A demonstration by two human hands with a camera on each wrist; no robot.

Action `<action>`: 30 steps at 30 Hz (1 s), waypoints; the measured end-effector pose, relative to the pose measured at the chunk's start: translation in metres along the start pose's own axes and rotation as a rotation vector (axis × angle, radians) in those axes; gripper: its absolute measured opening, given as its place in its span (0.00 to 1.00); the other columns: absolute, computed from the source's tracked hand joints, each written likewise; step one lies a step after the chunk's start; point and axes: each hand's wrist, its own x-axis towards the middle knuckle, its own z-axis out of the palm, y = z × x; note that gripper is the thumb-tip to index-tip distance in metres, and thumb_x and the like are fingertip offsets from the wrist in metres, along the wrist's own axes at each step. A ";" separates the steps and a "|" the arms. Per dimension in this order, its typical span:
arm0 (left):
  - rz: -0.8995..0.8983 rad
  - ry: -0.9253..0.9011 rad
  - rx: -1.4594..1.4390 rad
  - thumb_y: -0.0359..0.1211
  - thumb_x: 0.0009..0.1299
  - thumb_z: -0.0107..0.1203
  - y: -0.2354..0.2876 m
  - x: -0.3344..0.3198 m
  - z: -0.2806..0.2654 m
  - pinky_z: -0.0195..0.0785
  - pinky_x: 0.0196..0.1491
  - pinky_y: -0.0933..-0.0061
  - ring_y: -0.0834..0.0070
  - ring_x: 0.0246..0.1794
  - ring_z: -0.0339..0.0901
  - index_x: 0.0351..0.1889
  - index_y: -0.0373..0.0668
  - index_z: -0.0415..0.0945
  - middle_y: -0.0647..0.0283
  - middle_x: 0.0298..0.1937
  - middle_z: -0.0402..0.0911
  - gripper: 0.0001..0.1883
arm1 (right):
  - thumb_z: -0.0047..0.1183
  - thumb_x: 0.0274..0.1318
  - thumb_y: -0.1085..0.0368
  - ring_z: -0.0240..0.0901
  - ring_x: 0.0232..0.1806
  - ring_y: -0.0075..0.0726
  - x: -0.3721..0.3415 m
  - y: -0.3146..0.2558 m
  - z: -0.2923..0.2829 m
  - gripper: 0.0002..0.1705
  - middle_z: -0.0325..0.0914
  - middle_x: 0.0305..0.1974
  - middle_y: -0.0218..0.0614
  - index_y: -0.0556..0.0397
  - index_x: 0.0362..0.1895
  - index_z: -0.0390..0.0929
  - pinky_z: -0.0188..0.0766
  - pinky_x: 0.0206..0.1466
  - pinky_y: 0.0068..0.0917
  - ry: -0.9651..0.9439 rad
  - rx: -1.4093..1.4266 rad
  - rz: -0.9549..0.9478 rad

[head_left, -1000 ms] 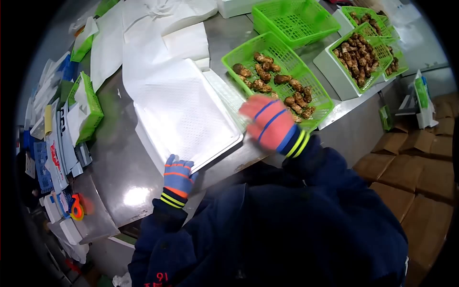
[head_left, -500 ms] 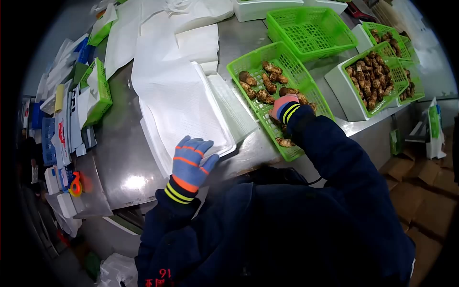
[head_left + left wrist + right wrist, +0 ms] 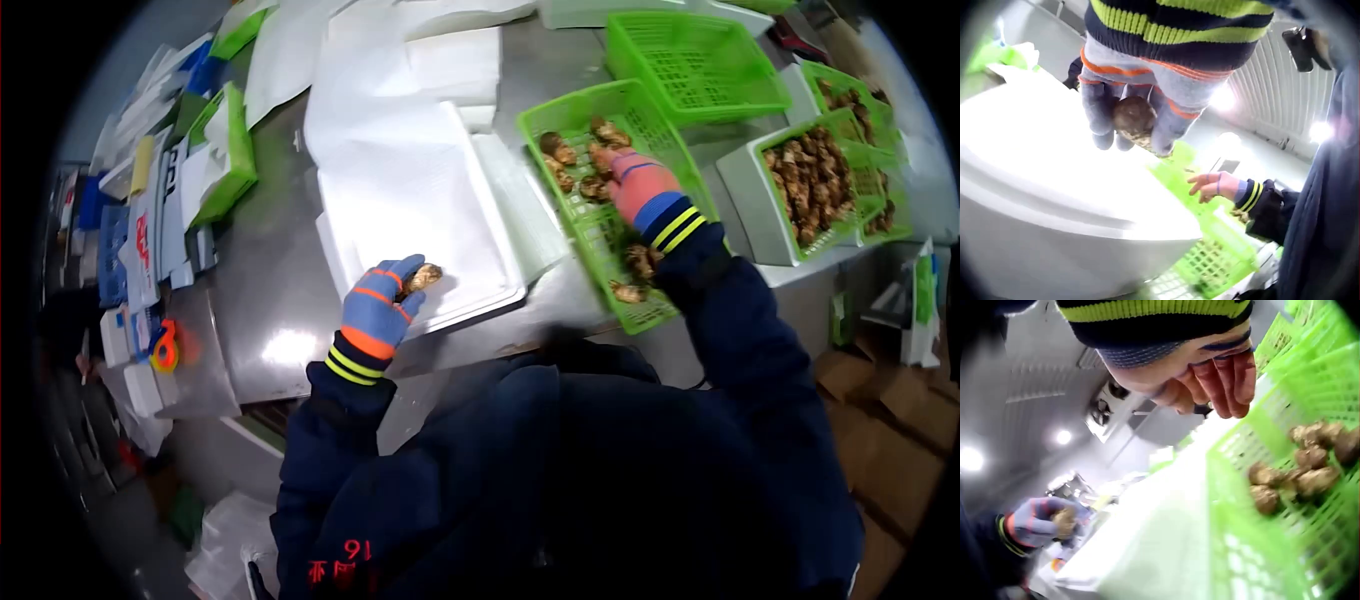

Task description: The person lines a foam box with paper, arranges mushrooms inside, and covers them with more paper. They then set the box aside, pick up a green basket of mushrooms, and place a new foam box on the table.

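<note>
My left hand (image 3: 378, 312), in a blue glove with orange bands, grips a brown mushroom (image 3: 424, 278) over the near edge of a white tray (image 3: 512, 278). The left wrist view shows the mushroom's rounded cap (image 3: 1135, 116) between fingers and thumb. My right hand (image 3: 643, 186), in a pink glove with blue bands, is over a green basket (image 3: 590, 245) of mushrooms. In the right wrist view its fingers (image 3: 1225, 387) are loosely extended above the basket, with nothing between them. Several mushrooms (image 3: 1315, 459) lie on the basket's bottom.
White sheets (image 3: 370, 85) spread behind and over the tray. Another green basket (image 3: 700, 70) stands at the back; a white box (image 3: 745, 200) to the right bears a green basket packed with mushrooms (image 3: 808, 180). Stacked supplies (image 3: 150, 220) and an orange tape dispenser (image 3: 165, 345) are at the left.
My right hand moved from beside the tray into the basket, then farther back over other mushrooms. My left hand, which held nothing, now grips a mushroom.
</note>
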 end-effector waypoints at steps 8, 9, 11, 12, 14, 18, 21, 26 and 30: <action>0.162 -0.166 0.593 0.35 0.55 0.59 -0.059 -0.030 -0.007 0.55 0.59 0.59 0.66 0.42 0.74 0.42 0.51 0.78 0.64 0.35 0.79 0.14 | 0.50 0.48 0.60 0.68 0.55 0.48 0.015 0.039 0.084 0.27 0.70 0.53 0.46 0.47 0.56 0.69 0.64 0.58 0.40 -0.190 -0.355 -0.102; 0.173 -0.152 0.627 0.36 0.56 0.59 -0.065 -0.033 -0.005 0.53 0.62 0.58 0.66 0.43 0.74 0.41 0.51 0.78 0.64 0.34 0.79 0.13 | 0.52 0.48 0.62 0.70 0.51 0.49 0.010 0.038 0.080 0.26 0.72 0.49 0.45 0.45 0.55 0.70 0.66 0.55 0.41 -0.093 -0.295 -0.107; 0.127 -0.172 0.594 0.35 0.57 0.58 -0.067 -0.034 -0.005 0.51 0.64 0.56 0.67 0.43 0.74 0.40 0.52 0.79 0.66 0.34 0.79 0.12 | 0.52 0.46 0.67 0.71 0.49 0.48 0.010 0.012 0.037 0.26 0.72 0.47 0.44 0.45 0.54 0.71 0.68 0.52 0.37 -0.102 -0.005 0.055; 0.131 -0.173 0.582 0.35 0.57 0.58 -0.068 -0.033 -0.004 0.51 0.64 0.56 0.67 0.43 0.74 0.39 0.52 0.79 0.67 0.33 0.79 0.12 | 0.51 0.44 0.71 0.71 0.45 0.47 0.010 0.012 0.027 0.26 0.72 0.46 0.42 0.47 0.53 0.71 0.70 0.49 0.33 -0.075 0.261 0.076; 0.121 -0.186 0.551 0.34 0.55 0.60 -0.071 -0.031 -0.003 0.51 0.64 0.56 0.68 0.42 0.74 0.37 0.52 0.80 0.68 0.33 0.79 0.11 | 0.51 0.43 0.73 0.73 0.41 0.36 -0.001 -0.024 -0.001 0.22 0.73 0.41 0.40 0.49 0.48 0.71 0.69 0.47 0.27 0.039 0.607 -0.086; 0.134 -0.185 0.514 0.33 0.53 0.61 -0.075 -0.029 -0.003 0.50 0.65 0.57 0.68 0.42 0.74 0.37 0.53 0.81 0.67 0.35 0.80 0.12 | 0.54 0.41 0.75 0.70 0.45 0.31 -0.023 -0.129 -0.002 0.19 0.72 0.39 0.38 0.52 0.42 0.70 0.66 0.49 0.26 -0.359 0.990 -0.122; 0.115 -0.227 0.497 0.33 0.53 0.61 -0.074 -0.027 -0.005 0.50 0.65 0.57 0.68 0.42 0.74 0.37 0.53 0.80 0.67 0.34 0.80 0.12 | 0.58 0.38 0.71 0.71 0.46 0.48 -0.016 -0.145 0.057 0.16 0.75 0.40 0.44 0.51 0.36 0.71 0.69 0.48 0.36 -0.244 0.558 -0.447; 0.105 -0.242 0.489 0.33 0.55 0.59 -0.071 -0.028 -0.006 0.48 0.66 0.58 0.69 0.42 0.75 0.36 0.52 0.81 0.67 0.35 0.80 0.10 | 0.57 0.38 0.68 0.64 0.56 0.57 -0.013 -0.133 0.068 0.13 0.76 0.42 0.48 0.52 0.34 0.74 0.61 0.57 0.42 -0.211 0.230 -0.728; 0.104 -0.246 0.490 0.34 0.56 0.59 -0.073 -0.028 -0.006 0.47 0.67 0.58 0.69 0.42 0.75 0.37 0.52 0.80 0.67 0.35 0.79 0.10 | 0.56 0.35 0.71 0.63 0.55 0.59 -0.008 -0.136 0.068 0.15 0.71 0.49 0.51 0.51 0.35 0.76 0.60 0.58 0.46 -0.192 0.085 -0.729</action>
